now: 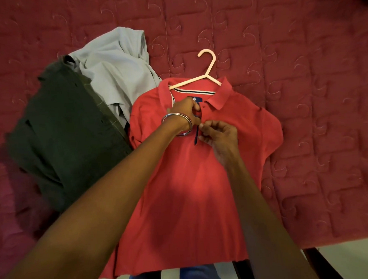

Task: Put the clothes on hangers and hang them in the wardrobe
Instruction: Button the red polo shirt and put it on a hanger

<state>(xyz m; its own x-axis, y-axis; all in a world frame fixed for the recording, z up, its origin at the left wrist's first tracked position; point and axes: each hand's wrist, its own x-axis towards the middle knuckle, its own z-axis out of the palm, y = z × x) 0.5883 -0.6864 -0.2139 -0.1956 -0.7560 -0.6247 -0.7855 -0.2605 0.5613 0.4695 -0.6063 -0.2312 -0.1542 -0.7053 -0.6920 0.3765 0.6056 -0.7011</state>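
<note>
Head cam looking down at the bed (301, 51), which has a dark red quilted cover with swirly stitching. So the red polo shirt (180, 191) is lying flat, front side up, with its hem hanging just over the near edge of the bed. The pale pink plastic hanger (206, 76) is already inside the neck, hook sticking out above the collar and pointing away from me.

Both my hands are up at the button placket. My left hand (184, 110), the one with the two silver bangles (177, 124) on the wrist, is pinching the fabric right below the collar. My right hand (218, 134) is just beneath it, fingertips pinched on the placket edge where the navy lining shows. Can't really make out the button itself, too small.

Off to the left there's a dark green shirt (63, 126) in a heap, touching the polo's sleeve, and a light blue shirt (118, 68) crumpled partly behind it. My jeans (194, 274) peek out at the bottom.
</note>
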